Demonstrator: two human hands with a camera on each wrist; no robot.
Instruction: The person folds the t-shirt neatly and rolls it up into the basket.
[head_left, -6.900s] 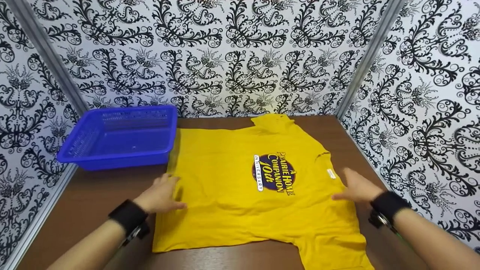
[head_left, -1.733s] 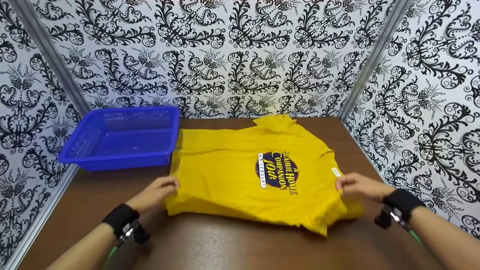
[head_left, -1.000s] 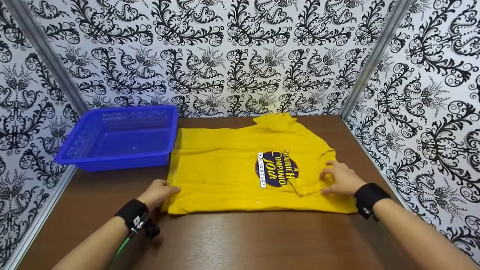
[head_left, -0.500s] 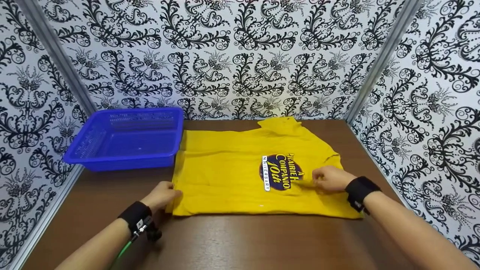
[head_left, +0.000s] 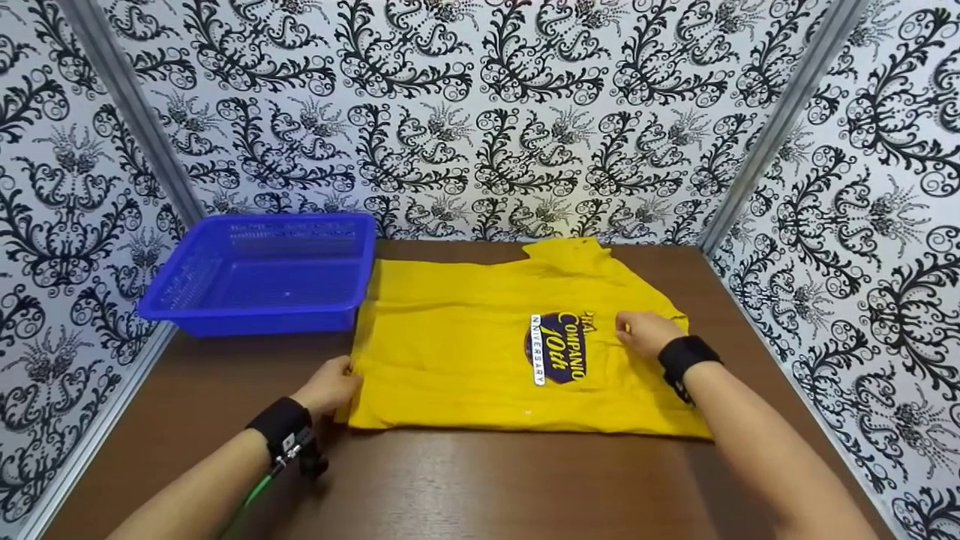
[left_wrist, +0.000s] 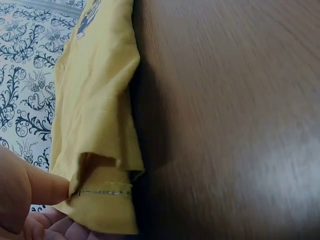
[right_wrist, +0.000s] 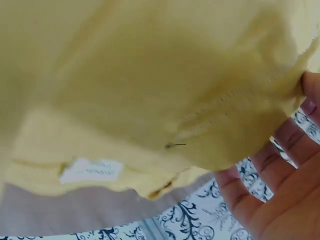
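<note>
A yellow T-shirt lies on its side across the table, its near side folded inward. In the head view, the dark round print is partly covered by fabric. My left hand pinches the hem at the near left corner; the left wrist view shows the thumb over stitched layers. Near the collar, my right hand pinches a flap of the shirt. In the right wrist view, my right fingers hold its stitched edge, and the white neck label lies beyond.
A blue plastic basket stands at the back left, close to the shirt's hem end. Patterned wall panels enclose the brown table at the back and both sides. Black bands with cameras are on both wrists.
The shirt's near side, flat at first, has been folded over, away from me. My right hand has since moved left and farther back with the flap. My left hand keeps hold of the hem.
</note>
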